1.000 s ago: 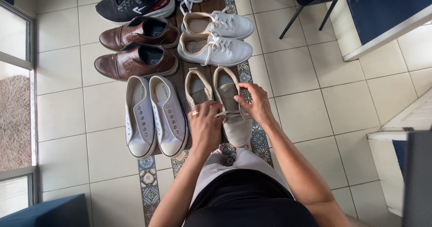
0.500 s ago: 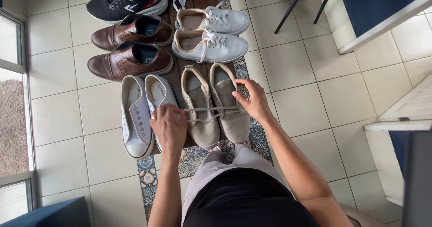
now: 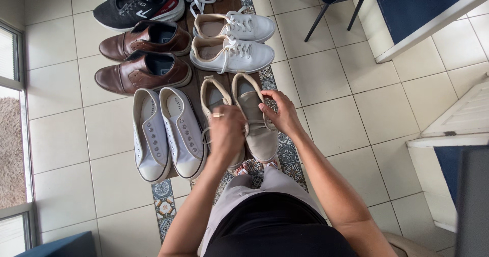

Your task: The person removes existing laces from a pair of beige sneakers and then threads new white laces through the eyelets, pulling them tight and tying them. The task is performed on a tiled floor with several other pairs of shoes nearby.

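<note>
While both hands point(image 3: 227, 131) point(image 3: 277, 113) pinch its lace point(image 3: 205, 135), the beige shoe point(image 3: 257, 122) lies beneath them.

No packages, labels, signs or screens (only footwear) show.

Brown leather shoes point(image 3: 142, 58), white laced sneakers point(image 3: 232, 40), laceless white sneakers point(image 3: 165, 132) and black trainers point(image 3: 135, 0) line the floor

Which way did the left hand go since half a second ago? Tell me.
Yes. The left hand moved right, off the white laceless sneakers and back over the beige shoes, beside the right hand.
</note>
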